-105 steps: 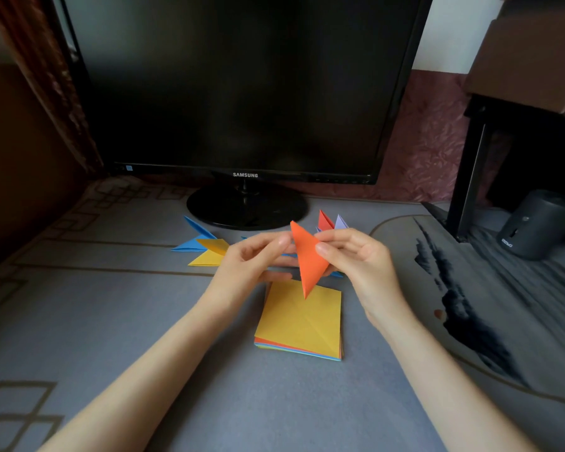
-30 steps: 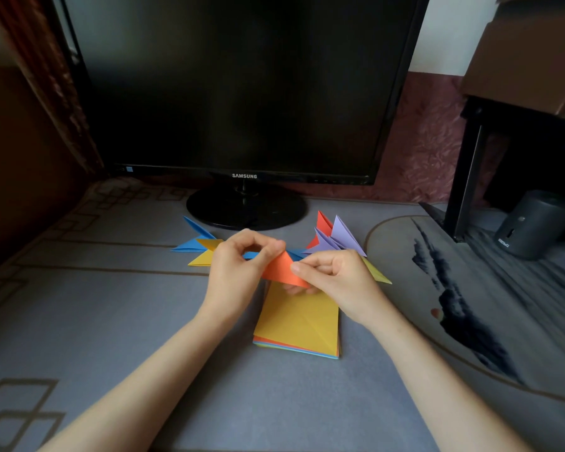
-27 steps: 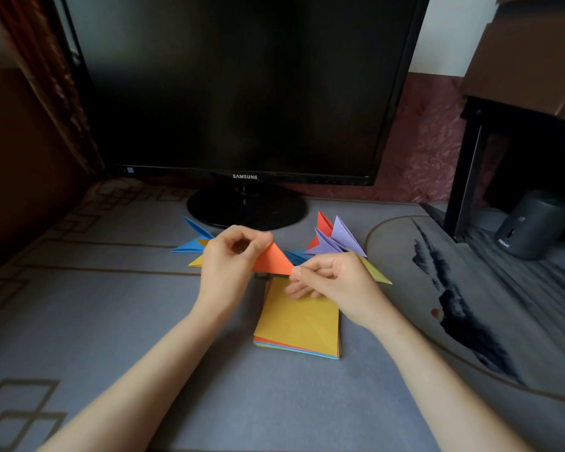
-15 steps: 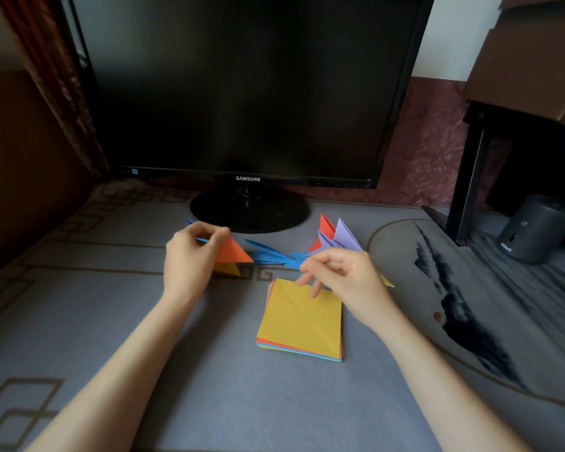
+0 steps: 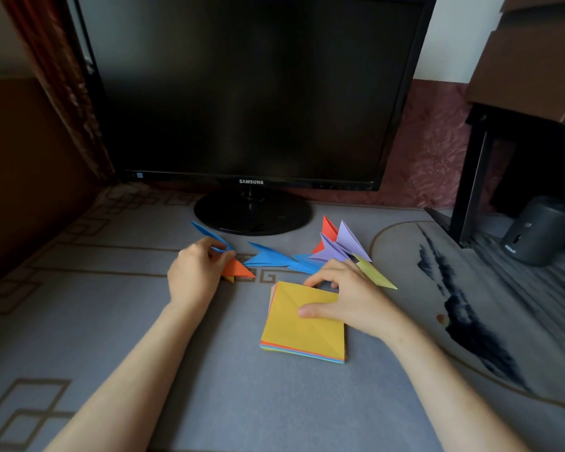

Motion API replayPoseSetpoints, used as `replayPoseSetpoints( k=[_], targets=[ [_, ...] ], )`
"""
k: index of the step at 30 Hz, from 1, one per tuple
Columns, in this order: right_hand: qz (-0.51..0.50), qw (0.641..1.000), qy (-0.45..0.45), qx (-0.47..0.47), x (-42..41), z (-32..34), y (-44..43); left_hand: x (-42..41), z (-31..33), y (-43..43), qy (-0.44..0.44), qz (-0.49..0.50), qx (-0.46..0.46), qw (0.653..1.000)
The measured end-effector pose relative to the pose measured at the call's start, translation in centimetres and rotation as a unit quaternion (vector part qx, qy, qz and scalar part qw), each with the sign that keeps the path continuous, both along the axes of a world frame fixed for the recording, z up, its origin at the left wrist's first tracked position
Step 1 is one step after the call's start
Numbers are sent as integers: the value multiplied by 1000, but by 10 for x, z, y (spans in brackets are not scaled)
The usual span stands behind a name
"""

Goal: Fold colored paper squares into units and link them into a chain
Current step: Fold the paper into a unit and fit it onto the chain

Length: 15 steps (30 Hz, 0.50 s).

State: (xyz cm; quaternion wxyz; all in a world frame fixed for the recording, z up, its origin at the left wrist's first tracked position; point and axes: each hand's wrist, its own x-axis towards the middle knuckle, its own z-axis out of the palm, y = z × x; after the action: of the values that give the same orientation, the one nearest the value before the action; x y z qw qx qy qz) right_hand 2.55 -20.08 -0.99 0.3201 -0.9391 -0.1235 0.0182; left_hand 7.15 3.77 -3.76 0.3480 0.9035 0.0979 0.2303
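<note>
Nearest us, the paper stack (image 5: 294, 334) lies on the mat (image 5: 209, 402), our right hand (image 5: 349, 301) curled over its far edge with the thumb on top. Further off, our left hand (image 5: 196, 272) pinches the orange unit (image 5: 242, 271) down beside the blue units (image 5: 271, 257), before the monitor (image 5: 252, 93).

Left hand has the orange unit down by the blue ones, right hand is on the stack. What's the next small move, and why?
Probably the right hand should peel the yellow top sheet off the stack: its thumb presses that sheet and its fingers curl at the far edge. The left hand pinches the orange unit beside the blue units, and it looks folded.
</note>
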Motion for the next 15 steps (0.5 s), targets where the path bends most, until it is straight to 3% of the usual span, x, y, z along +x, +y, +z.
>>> replayPoseSetpoints(
  k=[9, 15],
  targets=[
    [-16, 995, -84, 45, 3, 1, 4, 6, -2, 3, -95, -7, 36, 995],
    [-51, 961, -63, 263, 4, 5, 5, -5, 15, -6, -223, -50, 71, 971]
  ],
)
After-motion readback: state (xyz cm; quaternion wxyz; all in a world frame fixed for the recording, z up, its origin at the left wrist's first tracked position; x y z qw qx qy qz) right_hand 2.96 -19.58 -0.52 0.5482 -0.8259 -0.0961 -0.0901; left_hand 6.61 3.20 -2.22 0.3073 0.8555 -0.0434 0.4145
